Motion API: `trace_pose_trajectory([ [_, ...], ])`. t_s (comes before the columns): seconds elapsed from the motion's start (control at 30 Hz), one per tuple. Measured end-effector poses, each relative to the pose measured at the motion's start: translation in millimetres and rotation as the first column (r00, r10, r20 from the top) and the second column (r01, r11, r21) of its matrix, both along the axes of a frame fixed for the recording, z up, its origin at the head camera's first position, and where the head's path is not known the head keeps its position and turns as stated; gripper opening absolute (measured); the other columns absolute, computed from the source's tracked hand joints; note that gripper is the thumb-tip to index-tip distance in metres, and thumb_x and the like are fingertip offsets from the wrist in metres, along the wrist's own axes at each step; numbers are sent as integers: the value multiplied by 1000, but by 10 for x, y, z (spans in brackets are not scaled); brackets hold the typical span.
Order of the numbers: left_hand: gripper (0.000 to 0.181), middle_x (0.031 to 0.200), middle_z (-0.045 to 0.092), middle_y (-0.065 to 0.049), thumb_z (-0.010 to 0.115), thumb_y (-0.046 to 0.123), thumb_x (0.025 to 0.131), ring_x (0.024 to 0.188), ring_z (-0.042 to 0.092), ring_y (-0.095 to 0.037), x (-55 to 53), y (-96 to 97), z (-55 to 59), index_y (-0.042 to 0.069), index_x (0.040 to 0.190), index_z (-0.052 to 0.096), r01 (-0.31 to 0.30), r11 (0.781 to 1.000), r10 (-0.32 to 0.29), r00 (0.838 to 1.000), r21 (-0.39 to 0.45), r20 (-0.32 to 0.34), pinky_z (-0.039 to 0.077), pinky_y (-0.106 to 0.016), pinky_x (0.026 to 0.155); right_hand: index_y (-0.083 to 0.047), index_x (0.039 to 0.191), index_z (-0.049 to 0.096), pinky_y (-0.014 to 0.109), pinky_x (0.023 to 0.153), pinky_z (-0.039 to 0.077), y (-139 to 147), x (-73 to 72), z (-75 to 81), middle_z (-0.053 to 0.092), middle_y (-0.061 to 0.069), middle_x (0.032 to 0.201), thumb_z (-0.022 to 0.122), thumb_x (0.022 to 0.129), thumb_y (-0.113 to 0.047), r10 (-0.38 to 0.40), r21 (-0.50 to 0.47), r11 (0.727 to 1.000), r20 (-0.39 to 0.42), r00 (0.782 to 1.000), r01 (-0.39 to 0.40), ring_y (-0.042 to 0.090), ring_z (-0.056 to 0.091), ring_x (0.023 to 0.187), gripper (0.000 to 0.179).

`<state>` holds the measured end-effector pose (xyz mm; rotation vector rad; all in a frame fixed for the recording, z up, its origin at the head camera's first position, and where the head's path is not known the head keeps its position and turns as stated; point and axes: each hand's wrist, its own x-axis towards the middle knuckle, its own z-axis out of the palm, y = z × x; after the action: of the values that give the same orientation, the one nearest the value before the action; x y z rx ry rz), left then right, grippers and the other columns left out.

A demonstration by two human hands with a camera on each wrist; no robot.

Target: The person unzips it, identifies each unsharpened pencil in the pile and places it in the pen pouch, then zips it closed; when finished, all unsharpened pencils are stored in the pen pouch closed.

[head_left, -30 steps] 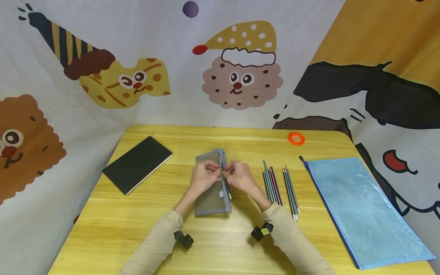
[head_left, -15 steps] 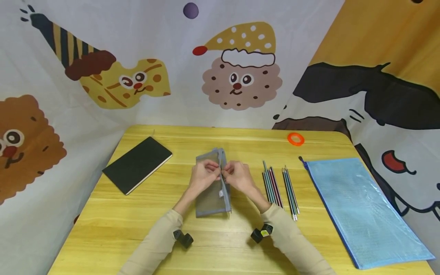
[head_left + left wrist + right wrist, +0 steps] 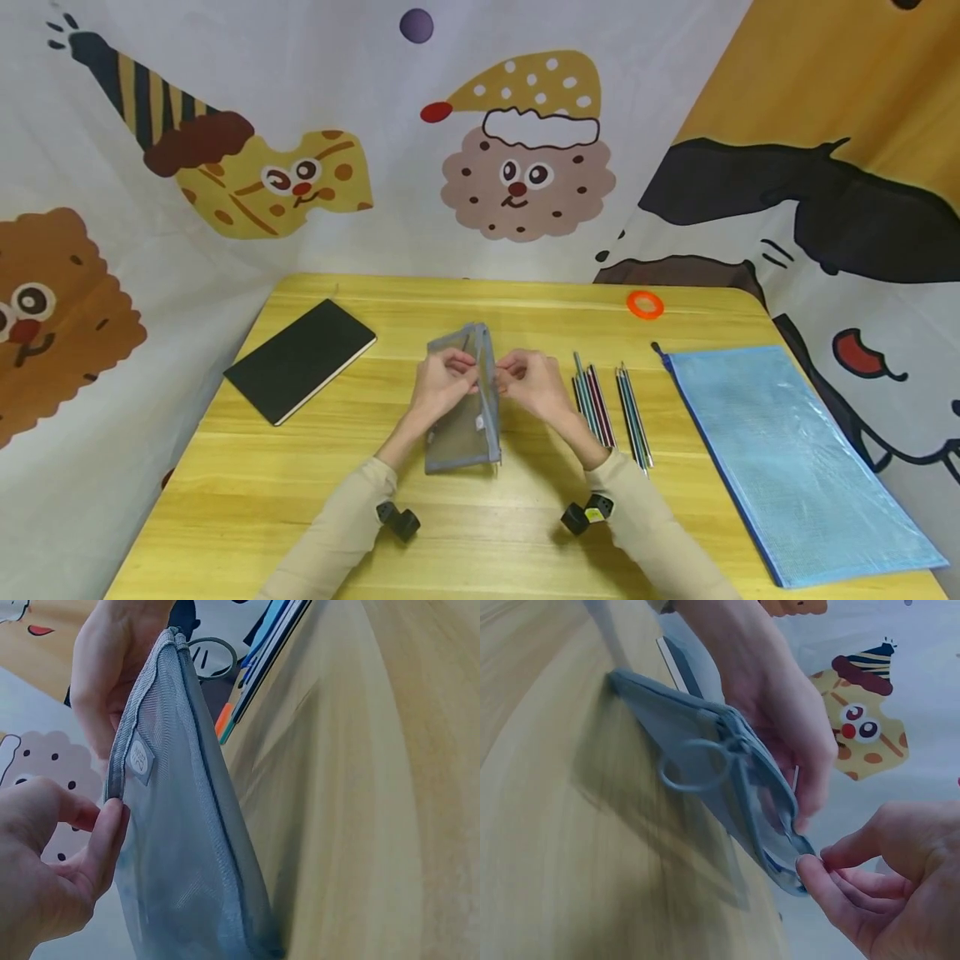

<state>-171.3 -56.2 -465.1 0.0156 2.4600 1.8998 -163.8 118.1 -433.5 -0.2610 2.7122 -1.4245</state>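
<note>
A grey mesh zip pouch [image 3: 457, 433] stands tilted on the table between both hands, its zip edge uppermost and its mouth parted. My left hand [image 3: 444, 387] pinches the left side of the mouth between thumb and finger; the left wrist view shows this grip on the pouch edge [image 3: 169, 847], near a small white label. On the opposite side, my right hand [image 3: 534, 385] pinches the other lip with thumb and fingertip. A round pull ring [image 3: 696, 765] hangs from one zip end. A thin dark line shows through the mesh near the pouch's far end.
Several pencils [image 3: 592, 404] lie in two groups right of the right hand. Further right is a large blue zip folder [image 3: 795, 458]. An orange ring [image 3: 645, 305] lies at the back, and a black notebook [image 3: 300, 360] at the left.
My right hand has moved slightly right, away from the left hand, and the pouch mouth has spread wider. My left hand has stayed nearly in place.
</note>
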Motion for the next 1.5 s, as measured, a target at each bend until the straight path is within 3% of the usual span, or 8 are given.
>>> trace_pose_trajectory([
  [0.37,17,91,73,-18,68,1,85,63,68,-13,11,-20,-26,-3,102,71,-6,1000,6,1000,-20,2,66,-28,60,-6,96,72,25,55,57,437,23,41,74,6,81,68,94,-13,-57,68,996,-65,996,61,14,68,68,8],
  [0.63,14,88,75,-17,70,2,85,57,68,-11,9,-26,-40,-3,98,72,-18,1000,17,1000,-25,-22,65,-28,56,-2,100,71,24,53,56,821,62,14,73,12,84,68,94,-13,-91,126,986,-144,985,110,18,69,69,13],
  [0.87,14,88,74,-17,70,3,86,59,69,-13,2,-31,-65,-3,99,72,-25,1000,25,1000,-18,-15,66,-30,58,2,106,68,32,65,60,1098,107,-45,71,19,94,67,95,-13,-142,177,971,-106,984,159,29,70,80,18],
  [1.13,14,89,74,-17,70,4,87,61,71,-15,2,-45,-80,-2,99,73,-19,1000,19,1000,-19,-16,66,-29,59,5,106,67,31,62,58,1294,170,-104,71,21,93,69,94,-13,-161,226,958,-92,983,178,29,69,79,22],
  [1.5,15,90,74,-18,70,4,87,61,70,-15,9,-50,-95,-2,101,72,-9,1000,9,1000,-14,-3,67,-35,62,4,101,67,27,59,56,1422,213,-303,72,16,88,69,89,-8,-157,327,930,-64,986,169,26,69,77,16],
])
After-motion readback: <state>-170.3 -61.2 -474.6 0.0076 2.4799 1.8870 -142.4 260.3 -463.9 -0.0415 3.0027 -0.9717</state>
